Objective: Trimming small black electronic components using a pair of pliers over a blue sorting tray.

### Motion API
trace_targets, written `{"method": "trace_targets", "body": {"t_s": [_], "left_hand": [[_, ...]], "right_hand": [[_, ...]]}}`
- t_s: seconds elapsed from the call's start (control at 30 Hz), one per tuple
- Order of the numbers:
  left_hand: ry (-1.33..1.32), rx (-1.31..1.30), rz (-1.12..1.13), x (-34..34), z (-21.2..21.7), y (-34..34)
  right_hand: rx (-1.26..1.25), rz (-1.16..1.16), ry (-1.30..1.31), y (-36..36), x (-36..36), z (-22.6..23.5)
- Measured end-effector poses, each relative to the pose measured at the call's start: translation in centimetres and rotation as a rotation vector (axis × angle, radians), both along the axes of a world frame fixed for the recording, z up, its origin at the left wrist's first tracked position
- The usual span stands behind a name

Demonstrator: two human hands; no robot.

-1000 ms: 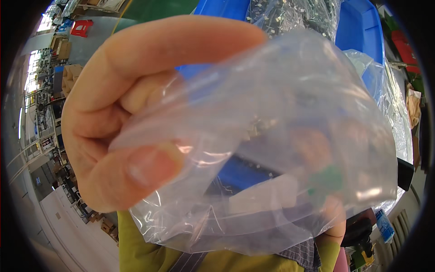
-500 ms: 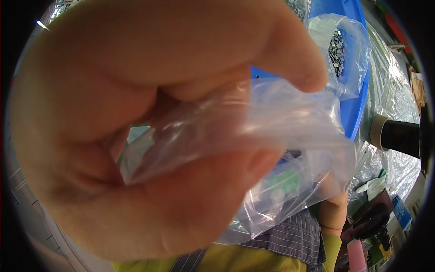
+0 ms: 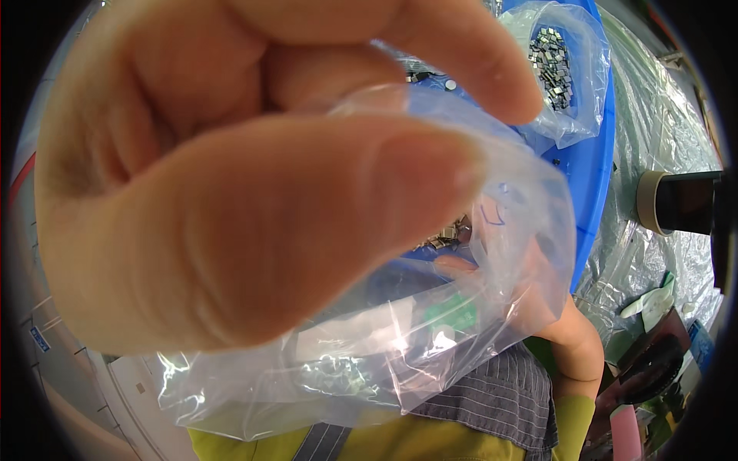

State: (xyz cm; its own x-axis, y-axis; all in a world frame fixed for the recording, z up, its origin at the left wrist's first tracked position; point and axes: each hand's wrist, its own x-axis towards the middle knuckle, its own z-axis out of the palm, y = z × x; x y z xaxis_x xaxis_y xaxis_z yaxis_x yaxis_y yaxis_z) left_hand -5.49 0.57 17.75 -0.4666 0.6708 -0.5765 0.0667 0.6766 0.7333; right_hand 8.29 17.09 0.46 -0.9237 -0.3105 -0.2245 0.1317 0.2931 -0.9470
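Apparently holding up clear bag (image 3: 453, 361) in half-curled left hand (image 3: 231, 207); cannot tell grip of right hand (image 3: 530, 276); probably calling next for steady hold.

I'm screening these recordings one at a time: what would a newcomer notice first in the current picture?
The left hand, looming close to the camera, fills most of the left and upper middle. Next comes the shiny clear bag, spreading behind its thumb and across the lower middle. At upper right, a second clear bag of small metallic pieces stands out against the blue tray.
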Motion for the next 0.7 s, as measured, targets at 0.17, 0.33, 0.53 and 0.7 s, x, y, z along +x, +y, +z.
{"method": "trace_targets", "body": {"t_s": [0.17, 0.33, 0.53, 0.7], "left_hand": [[0.130, -0.017, 0.160, 4.2, 9.4, -16.0], [0.224, 0.205, 0.261, 4.1, 9.0, -20.7], [0.270, 0.552, 0.350, -0.7, -4.9, -2.9], [0.053, 0.581, 0.553, 3.2, -7.1, -7.6]], "right_hand": [[-0.381, 0.015, 0.189, 0.3, 0.4, -0.9], [-0.296, -0.064, 0.316, 1.2, 1.1, -2.5], [-0.304, -0.300, 0.064, 1.7, 1.0, 0.3], [-0.569, -0.358, -0.367, -0.1, 0.2, 1.9]]}}
